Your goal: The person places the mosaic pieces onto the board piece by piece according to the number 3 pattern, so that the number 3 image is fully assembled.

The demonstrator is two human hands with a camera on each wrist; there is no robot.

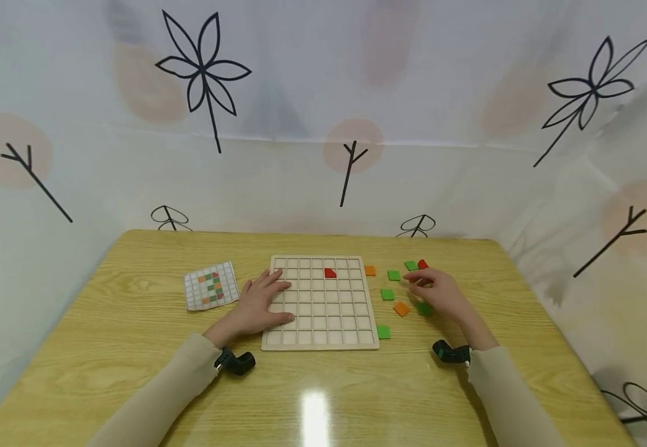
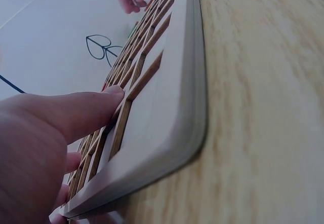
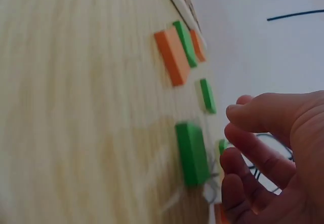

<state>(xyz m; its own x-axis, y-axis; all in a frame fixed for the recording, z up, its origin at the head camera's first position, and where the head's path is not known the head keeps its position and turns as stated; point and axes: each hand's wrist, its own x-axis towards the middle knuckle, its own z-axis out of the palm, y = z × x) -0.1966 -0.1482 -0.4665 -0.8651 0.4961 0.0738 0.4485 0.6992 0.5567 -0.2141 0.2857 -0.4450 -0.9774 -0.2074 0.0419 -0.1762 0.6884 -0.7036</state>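
Resting on the pale wooden grid board (image 1: 320, 308), mid-table, the left hand (image 1: 256, 304) has fingers spread, grasping nothing. Red quarter-round tile (image 1: 330, 273) sits in an upper cell. Right hand (image 1: 441, 293) hovers, loosely curled, nothing visible in it, near flat green square tiles (image 1: 393, 275), right of board. Probably best: pinch one by opposite edges, board held steady.

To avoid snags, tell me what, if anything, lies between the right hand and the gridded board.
Between the right hand and the gridded board, a green tile lies flat on the table, then an orange tile by the board's edge; both look low enough to clear.
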